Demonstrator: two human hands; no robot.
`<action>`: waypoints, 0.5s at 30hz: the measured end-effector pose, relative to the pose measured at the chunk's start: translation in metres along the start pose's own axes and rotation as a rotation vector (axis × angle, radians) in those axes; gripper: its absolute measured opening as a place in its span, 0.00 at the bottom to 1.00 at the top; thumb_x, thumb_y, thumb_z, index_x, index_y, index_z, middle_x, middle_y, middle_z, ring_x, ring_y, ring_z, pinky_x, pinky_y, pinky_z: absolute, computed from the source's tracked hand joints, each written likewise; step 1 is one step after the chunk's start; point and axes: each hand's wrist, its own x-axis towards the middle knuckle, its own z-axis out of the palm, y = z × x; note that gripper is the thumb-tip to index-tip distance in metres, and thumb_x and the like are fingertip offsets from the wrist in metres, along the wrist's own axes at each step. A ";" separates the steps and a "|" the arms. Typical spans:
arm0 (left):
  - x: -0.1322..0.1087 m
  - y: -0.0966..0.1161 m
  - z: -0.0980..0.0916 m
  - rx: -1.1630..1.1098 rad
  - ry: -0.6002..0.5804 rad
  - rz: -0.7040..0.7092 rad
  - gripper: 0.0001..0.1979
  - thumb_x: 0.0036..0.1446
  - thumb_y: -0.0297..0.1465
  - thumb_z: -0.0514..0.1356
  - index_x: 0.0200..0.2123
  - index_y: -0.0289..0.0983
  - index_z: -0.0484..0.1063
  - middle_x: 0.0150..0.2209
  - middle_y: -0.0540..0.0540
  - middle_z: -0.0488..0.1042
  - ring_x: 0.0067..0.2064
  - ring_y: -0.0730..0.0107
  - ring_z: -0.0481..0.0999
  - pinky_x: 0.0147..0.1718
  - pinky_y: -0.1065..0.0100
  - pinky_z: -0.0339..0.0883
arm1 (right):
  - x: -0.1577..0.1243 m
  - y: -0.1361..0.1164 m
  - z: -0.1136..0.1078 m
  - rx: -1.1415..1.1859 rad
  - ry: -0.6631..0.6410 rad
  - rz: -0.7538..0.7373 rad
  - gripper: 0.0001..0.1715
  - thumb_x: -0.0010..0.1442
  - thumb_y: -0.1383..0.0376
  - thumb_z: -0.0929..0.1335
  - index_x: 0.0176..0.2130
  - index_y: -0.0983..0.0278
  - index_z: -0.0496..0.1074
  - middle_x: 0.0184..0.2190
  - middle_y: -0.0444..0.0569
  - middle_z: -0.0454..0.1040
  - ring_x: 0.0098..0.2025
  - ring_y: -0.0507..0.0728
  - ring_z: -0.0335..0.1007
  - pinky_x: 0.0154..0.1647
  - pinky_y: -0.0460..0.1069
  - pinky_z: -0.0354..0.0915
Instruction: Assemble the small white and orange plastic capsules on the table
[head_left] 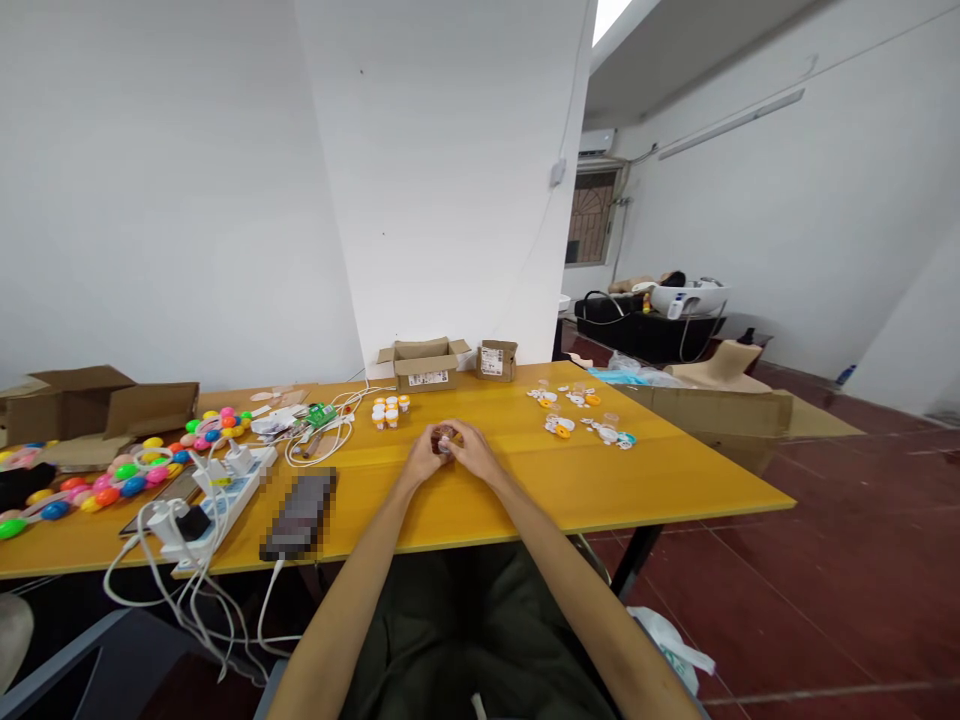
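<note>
My left hand [424, 458] and my right hand [474, 452] meet over the middle of the table, fingers curled together around a small whitish piece [445, 444]. Its kind is too small and too covered by the fingers to make out. Beyond my hands, to the left, stands a tight group of small white and orange pots or capsules [386, 410]. Over on the right lie loose parts in small clusters: white pieces with orange rings [559, 426], clear round caps [611, 418] and a white and teal piece [624, 440].
Two cardboard boxes, one open [425, 367] and one smaller [496, 361], stand by the wall. On the left are a power strip [240, 490] with tangled white cables, a blurred-out phone [300, 512], a green circuit board [321, 414], colourful plastic balls [133, 486] and another open carton [150, 410].
</note>
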 end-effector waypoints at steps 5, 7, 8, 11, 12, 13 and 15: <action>0.001 -0.004 -0.001 0.010 0.023 -0.008 0.19 0.42 0.26 0.68 0.40 0.38 0.71 0.37 0.47 0.80 0.39 0.64 0.79 0.40 0.65 0.73 | 0.000 0.003 -0.001 -0.008 -0.046 0.005 0.15 0.54 0.68 0.69 0.43 0.59 0.77 0.39 0.47 0.78 0.43 0.57 0.73 0.48 0.52 0.68; 0.001 -0.005 -0.001 0.002 0.027 -0.007 0.19 0.42 0.26 0.69 0.40 0.38 0.72 0.36 0.47 0.80 0.38 0.65 0.79 0.40 0.64 0.73 | 0.001 0.005 -0.001 0.000 -0.058 0.014 0.16 0.53 0.69 0.69 0.43 0.59 0.77 0.39 0.47 0.78 0.42 0.57 0.74 0.47 0.52 0.69; 0.002 -0.005 -0.001 -0.003 0.026 -0.007 0.19 0.42 0.26 0.70 0.40 0.37 0.72 0.36 0.47 0.80 0.38 0.65 0.80 0.40 0.65 0.73 | 0.001 0.006 -0.001 0.005 -0.061 0.017 0.16 0.53 0.69 0.69 0.43 0.59 0.77 0.39 0.47 0.79 0.42 0.57 0.74 0.47 0.52 0.69; 0.002 -0.006 -0.001 -0.025 0.028 -0.010 0.20 0.41 0.28 0.71 0.40 0.37 0.72 0.36 0.46 0.81 0.38 0.64 0.80 0.40 0.64 0.73 | 0.001 0.007 -0.001 0.019 -0.062 0.026 0.15 0.53 0.68 0.69 0.42 0.59 0.78 0.39 0.48 0.79 0.41 0.57 0.75 0.46 0.52 0.70; 0.002 -0.007 -0.001 -0.034 0.030 -0.009 0.21 0.41 0.28 0.72 0.40 0.37 0.72 0.36 0.46 0.81 0.38 0.64 0.80 0.40 0.64 0.74 | 0.002 0.007 -0.002 0.023 -0.060 0.030 0.15 0.53 0.68 0.70 0.42 0.59 0.78 0.39 0.48 0.80 0.41 0.57 0.75 0.46 0.52 0.70; 0.003 -0.008 -0.001 -0.042 0.032 -0.006 0.21 0.41 0.28 0.72 0.41 0.37 0.72 0.36 0.45 0.81 0.38 0.63 0.81 0.40 0.64 0.74 | 0.002 0.007 -0.002 0.026 -0.058 0.036 0.15 0.53 0.68 0.70 0.42 0.59 0.78 0.40 0.48 0.80 0.41 0.58 0.76 0.46 0.52 0.71; 0.003 -0.009 0.000 -0.047 0.034 0.000 0.22 0.41 0.29 0.72 0.41 0.37 0.72 0.37 0.45 0.82 0.39 0.63 0.81 0.41 0.63 0.74 | 0.002 0.006 -0.002 0.032 -0.058 0.046 0.15 0.53 0.68 0.70 0.42 0.59 0.78 0.40 0.48 0.80 0.41 0.58 0.76 0.45 0.52 0.71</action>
